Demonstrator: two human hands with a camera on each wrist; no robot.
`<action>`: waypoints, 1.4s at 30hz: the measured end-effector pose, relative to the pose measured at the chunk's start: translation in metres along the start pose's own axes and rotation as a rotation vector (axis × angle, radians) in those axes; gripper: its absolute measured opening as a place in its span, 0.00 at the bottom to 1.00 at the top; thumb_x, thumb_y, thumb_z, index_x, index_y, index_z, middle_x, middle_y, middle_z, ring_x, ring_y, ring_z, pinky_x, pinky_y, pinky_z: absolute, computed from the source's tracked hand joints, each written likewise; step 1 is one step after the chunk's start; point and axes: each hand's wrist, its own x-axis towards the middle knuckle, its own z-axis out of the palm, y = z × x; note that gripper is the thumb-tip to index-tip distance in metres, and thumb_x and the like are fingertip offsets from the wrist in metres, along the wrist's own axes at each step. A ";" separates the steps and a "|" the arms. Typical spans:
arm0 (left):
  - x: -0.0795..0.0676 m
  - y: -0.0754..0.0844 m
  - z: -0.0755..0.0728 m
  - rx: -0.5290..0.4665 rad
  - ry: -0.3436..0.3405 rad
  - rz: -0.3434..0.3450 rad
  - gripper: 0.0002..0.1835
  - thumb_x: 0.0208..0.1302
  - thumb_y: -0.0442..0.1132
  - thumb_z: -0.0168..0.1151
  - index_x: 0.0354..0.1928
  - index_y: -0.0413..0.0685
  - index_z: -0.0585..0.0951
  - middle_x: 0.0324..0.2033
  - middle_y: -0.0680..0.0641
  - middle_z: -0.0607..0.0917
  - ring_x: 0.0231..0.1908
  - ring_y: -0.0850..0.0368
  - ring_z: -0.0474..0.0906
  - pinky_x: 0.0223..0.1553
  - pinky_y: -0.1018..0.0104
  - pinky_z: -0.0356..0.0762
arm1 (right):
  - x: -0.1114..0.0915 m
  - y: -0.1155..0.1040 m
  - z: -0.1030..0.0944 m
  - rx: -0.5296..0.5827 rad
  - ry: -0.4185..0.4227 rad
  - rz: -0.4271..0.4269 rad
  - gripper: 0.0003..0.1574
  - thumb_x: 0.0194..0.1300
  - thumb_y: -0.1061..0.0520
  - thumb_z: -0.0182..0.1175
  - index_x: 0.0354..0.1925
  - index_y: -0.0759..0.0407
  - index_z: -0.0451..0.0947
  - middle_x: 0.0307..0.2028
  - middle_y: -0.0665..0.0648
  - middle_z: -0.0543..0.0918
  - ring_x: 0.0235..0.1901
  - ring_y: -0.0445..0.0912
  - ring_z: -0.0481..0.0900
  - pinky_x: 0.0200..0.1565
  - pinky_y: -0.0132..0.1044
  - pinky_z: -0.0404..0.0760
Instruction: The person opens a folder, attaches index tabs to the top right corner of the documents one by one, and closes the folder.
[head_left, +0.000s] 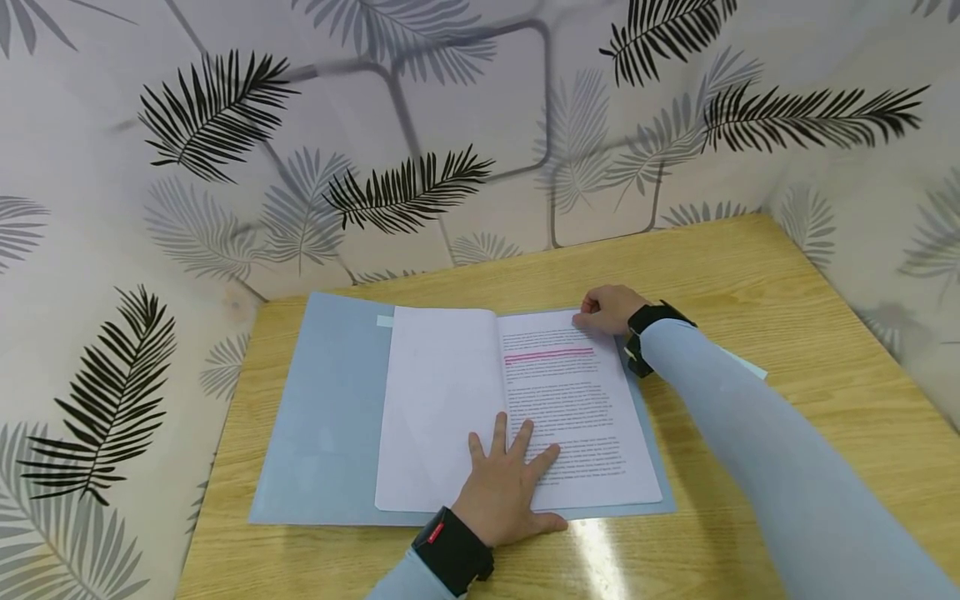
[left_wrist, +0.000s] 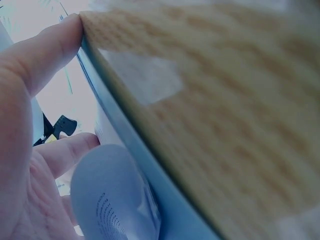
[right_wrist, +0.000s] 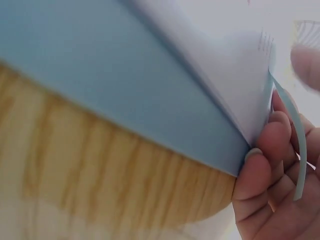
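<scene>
A blue folder (head_left: 326, 408) lies spread on the wooden table. In it, the left page (head_left: 442, 400) is blank; the right page (head_left: 570, 450) bears print and pink lines. My left hand (head_left: 498, 496) presses its spread fingers across the lower middle, thumb beyond the folder's near edge. Its thumb (left_wrist: 60, 47) shows at that edge in the left wrist view. At the right page's top corner is my right hand (head_left: 611, 308), fingers curled. In the right wrist view a narrow pale blue strip (right_wrist: 295, 120) runs from the page between thumb and curled fingers, its lower end loose.
A pale tab (head_left: 385, 321) sticks out from the left page's upper edge. Beyond the right forearm, a pale slip (head_left: 744, 363) lies on the table (head_left: 787, 333). A leaf-patterned wall (head_left: 487, 108) borders the table.
</scene>
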 end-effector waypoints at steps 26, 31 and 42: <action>-0.001 0.003 -0.001 -0.005 0.015 0.011 0.51 0.43 0.81 0.56 0.70 0.67 0.66 0.70 0.39 0.61 0.68 0.29 0.50 0.54 0.25 0.56 | -0.016 -0.005 0.000 -0.162 0.124 0.150 0.37 0.61 0.35 0.62 0.50 0.65 0.71 0.42 0.65 0.79 0.36 0.56 0.75 0.38 0.49 0.75; -0.001 0.003 -0.001 -0.015 0.018 0.010 0.51 0.43 0.80 0.56 0.70 0.66 0.66 0.70 0.38 0.61 0.69 0.28 0.49 0.54 0.24 0.55 | -0.018 -0.001 0.002 -0.174 0.134 0.124 0.34 0.63 0.36 0.59 0.50 0.63 0.70 0.42 0.65 0.76 0.37 0.57 0.72 0.38 0.48 0.73; 0.001 0.001 -0.001 -0.011 0.025 0.009 0.52 0.41 0.80 0.58 0.69 0.65 0.67 0.69 0.37 0.62 0.68 0.28 0.51 0.53 0.24 0.56 | -0.005 0.014 0.003 -0.156 0.092 0.058 0.19 0.70 0.50 0.53 0.54 0.59 0.69 0.54 0.67 0.72 0.47 0.59 0.70 0.52 0.55 0.70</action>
